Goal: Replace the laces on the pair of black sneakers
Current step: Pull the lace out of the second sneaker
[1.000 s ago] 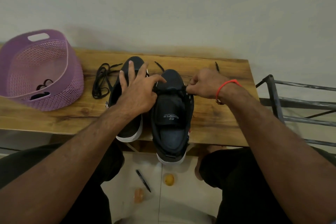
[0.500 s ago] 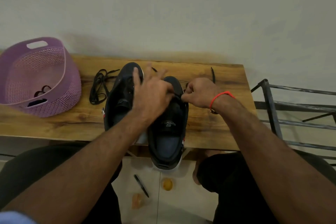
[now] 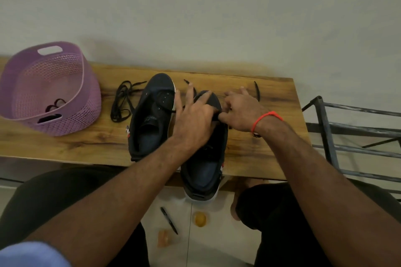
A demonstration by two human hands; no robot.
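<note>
left hand (image 3: 195, 119) fingers spread on right sneaker (image 3: 206, 158); right hand (image 3: 240, 112) fingers pinching lace (image 3: 216, 117)

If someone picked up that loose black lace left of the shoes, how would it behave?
The loose lace would probably flop and dangle, since it lies in limp, tangled loops on the table. It looks thin, so likely very light, and might snag on itself.

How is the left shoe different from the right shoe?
The left shoe lies wholly on the table; the right shoe hangs its heel over the near edge. Nobody grips the left shoe, while both hands, left hand and right hand, work at the right shoe. Both are dark with white soles.
</note>
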